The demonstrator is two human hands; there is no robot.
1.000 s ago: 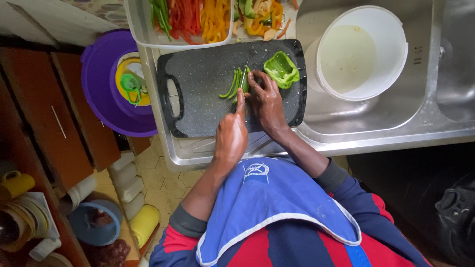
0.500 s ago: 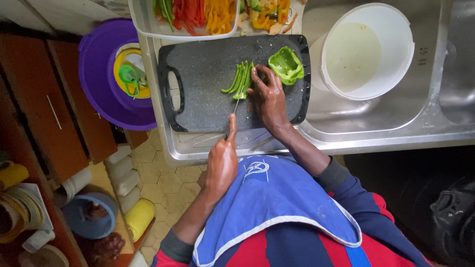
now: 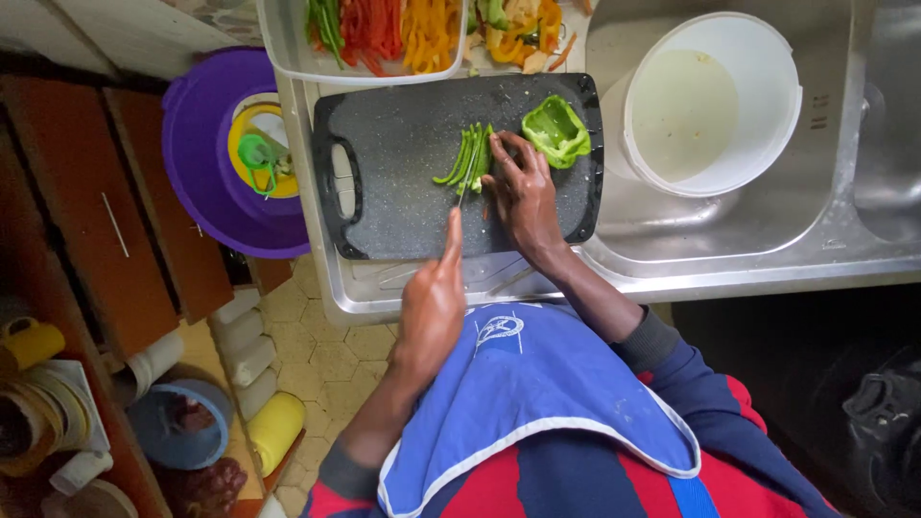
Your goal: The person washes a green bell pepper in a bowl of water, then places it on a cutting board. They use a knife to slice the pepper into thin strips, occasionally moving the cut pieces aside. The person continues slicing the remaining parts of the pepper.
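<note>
A dark speckled cutting board (image 3: 403, 182) lies across the steel counter edge. On it are several thin green pepper strips (image 3: 467, 158) and a green pepper half (image 3: 556, 129). My right hand (image 3: 523, 201) presses its fingertips on the strips' right side, just left of the pepper half. My left hand (image 3: 432, 307) is at the board's near edge and grips a knife (image 3: 463, 197), index finger stretched along its spine. The thin blade points up into the strips.
A clear tray (image 3: 288, 58) of red, yellow and green pepper slices sits behind the board. A white bucket (image 3: 715, 96) stands in the steel sink (image 3: 863, 144) on the right. A purple basin (image 3: 201, 192) with a yellow container sits on the left, above wooden cupboards and floor clutter.
My left hand has drawn back toward my body with the knife. My right hand has stayed on the pepper strips.
</note>
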